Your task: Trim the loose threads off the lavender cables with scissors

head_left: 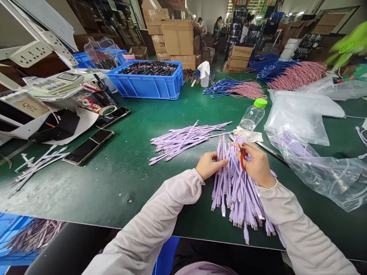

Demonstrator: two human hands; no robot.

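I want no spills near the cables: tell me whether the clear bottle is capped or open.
Capped: the green lid sits over the clear bottle's mouth; how tightly, I cannot tell.

Two hands (212,166), one orange-handled cutter (242,162), two phones (89,147), one green-capped bottle (252,117) and one tape roll (102,110) share one green table (137,179).

Sleeves (160,206): pale grey, loose, wrinkled, long. Cuffs (198,177): gathered, at both wrists. Torso garment (205,269): pale lilac, partly visible.
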